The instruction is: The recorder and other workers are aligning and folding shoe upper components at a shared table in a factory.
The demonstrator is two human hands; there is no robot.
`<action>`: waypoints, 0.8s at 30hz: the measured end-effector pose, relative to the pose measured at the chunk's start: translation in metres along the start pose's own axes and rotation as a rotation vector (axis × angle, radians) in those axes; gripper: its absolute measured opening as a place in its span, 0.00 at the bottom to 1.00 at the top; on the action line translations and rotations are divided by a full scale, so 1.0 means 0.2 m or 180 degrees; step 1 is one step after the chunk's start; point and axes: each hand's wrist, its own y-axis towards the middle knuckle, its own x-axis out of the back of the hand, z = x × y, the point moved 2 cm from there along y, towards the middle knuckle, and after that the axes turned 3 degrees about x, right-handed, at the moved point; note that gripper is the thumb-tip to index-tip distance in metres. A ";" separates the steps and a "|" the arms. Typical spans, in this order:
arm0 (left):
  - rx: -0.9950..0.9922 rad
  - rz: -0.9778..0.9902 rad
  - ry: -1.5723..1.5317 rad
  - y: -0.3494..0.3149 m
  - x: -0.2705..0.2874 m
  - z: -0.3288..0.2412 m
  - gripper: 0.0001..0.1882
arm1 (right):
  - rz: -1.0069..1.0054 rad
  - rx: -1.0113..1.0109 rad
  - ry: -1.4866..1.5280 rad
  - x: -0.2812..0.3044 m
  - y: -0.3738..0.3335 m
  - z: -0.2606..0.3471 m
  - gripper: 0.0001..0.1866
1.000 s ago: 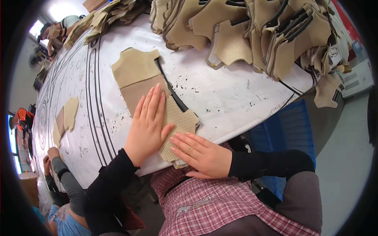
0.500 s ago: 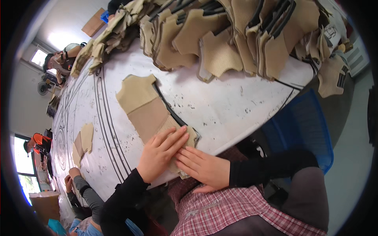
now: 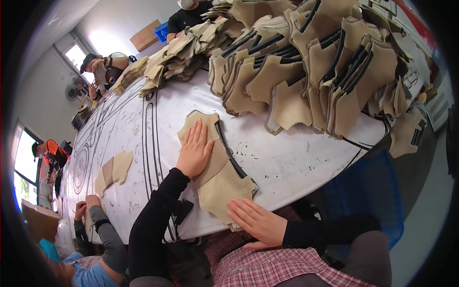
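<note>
A tan textured fabric panel [image 3: 224, 192] with a smooth beige middle band and a black strip along its right edge lies flat on the white table [image 3: 287, 167] in front of me. My left hand [image 3: 193, 153] rests palm down on its far half, fingers stretched out. At the near end, by the table edge, my right hand [image 3: 259, 224] lies flat with its fingertips on or just beside the panel's corner. Neither hand grips anything. Other layers may lie beneath the panel; its near corner shows a frayed, stacked edge.
Large heaps of similar tan panels [image 3: 291, 105] fill the table's far side. A smaller panel [image 3: 114, 171] lies to the left, near another person's hands [image 3: 87, 204]. A blue plastic bin [image 3: 366, 191] stands below the right edge. Other people are across the table and farther left.
My left hand has slid away from me, from the panel's near end to its far half. My right hand has shifted slightly right, and the two hands are now apart. The view has tilted up.
</note>
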 end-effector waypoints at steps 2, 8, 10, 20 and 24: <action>-0.0083 -0.0229 0.0324 -0.01 0.03 -0.04 0.34 | 0.0017 -0.0008 -0.0141 0.00 -0.01 0.01 0.55; -0.1936 0.0060 0.0625 0.07 0.11 -0.23 0.29 | -0.0209 0.0023 0.0026 -0.11 -0.02 -0.03 0.56; -0.2168 -0.0072 0.0477 0.05 0.10 -0.20 0.23 | -0.0459 0.0200 0.0158 -0.12 -0.01 -0.03 0.55; -0.1591 0.1211 0.0542 -0.08 0.48 -0.08 0.22 | -0.0797 0.0453 0.0363 -0.04 -0.11 -0.19 0.37; -0.0335 0.0944 -0.0373 -0.14 0.63 0.11 0.23 | -0.1364 0.0234 0.0151 0.07 -0.15 -0.29 0.33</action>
